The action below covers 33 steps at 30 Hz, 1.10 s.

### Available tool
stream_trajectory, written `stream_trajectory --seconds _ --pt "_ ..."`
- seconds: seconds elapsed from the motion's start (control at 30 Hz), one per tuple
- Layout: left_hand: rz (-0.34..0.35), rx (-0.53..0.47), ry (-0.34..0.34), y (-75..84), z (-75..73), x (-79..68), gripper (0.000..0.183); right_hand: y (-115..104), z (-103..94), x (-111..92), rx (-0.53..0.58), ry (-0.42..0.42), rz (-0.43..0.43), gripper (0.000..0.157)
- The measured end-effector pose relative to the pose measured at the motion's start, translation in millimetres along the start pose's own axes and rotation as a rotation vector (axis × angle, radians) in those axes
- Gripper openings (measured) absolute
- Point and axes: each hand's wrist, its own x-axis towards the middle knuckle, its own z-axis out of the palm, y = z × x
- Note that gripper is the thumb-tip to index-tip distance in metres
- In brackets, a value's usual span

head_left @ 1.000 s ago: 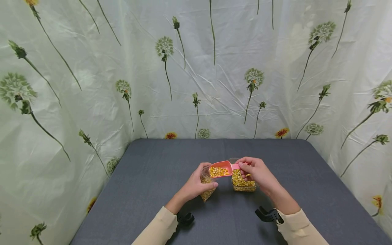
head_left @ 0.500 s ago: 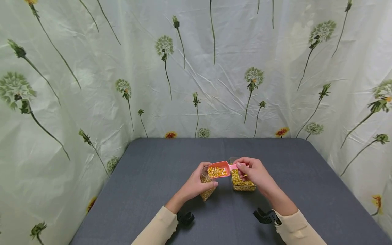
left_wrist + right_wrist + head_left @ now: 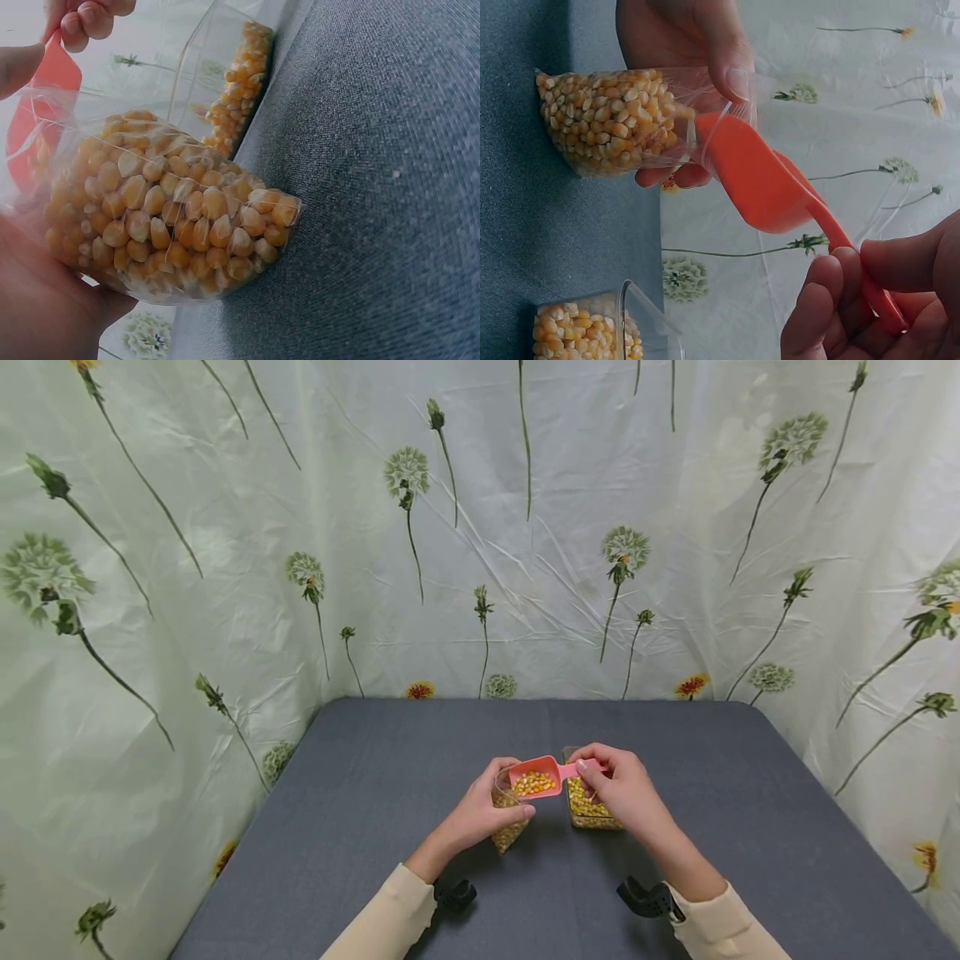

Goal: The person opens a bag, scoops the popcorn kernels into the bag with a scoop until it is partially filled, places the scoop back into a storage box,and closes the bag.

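Observation:
My left hand (image 3: 480,812) grips a clear plastic bag (image 3: 172,217) near its mouth; corn kernels fill its lower part, and its bottom touches the table. Between thumb and fingers, my right hand (image 3: 618,783) pinches the handle of a pink scoop (image 3: 537,777) that holds corn kernels. In the right wrist view the scoop (image 3: 757,176) tilts with its lip inside the bag's mouth, and some kernels are at the lip. A clear container (image 3: 596,822) of corn kernels stands on the table just below and beyond my right hand, which partly hides it.
A dark grey cloth covers the table (image 3: 420,743). Behind it and at both sides hangs a pale curtain (image 3: 480,527) with a dandelion print. Each wrist carries a black camera mount, such as the right one (image 3: 645,897).
My right hand has shifted slightly left with the scoop, which now tilts more into the bag's mouth. Fewer kernels show in the scoop. My left hand and the bag stay in place.

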Motion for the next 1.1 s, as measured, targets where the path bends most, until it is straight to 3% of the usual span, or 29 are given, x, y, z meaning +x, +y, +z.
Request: stream_trajectory --seconds 0.4,0.77,0.97,1.1 --pt "0.033 -0.012 0.003 -0.7 0.2 0.4 0.06 -6.8 7.6 -9.7 -0.256 0.128 -0.26 0.01" --pt "0.063 0.01 0.043 -0.6 2.0 -1.7 0.055 -0.9 11.5 -7.3 -0.38 0.225 -0.545 0.015" --pt "0.076 0.017 0.056 3.4 2.5 -1.1 0.054 -0.6 10.7 -5.5 -0.419 0.266 -0.613 0.019" --pt "0.083 0.018 0.063 4.8 1.9 -1.2 0.054 -1.3 9.0 -5.3 -0.419 0.238 -0.615 0.018"
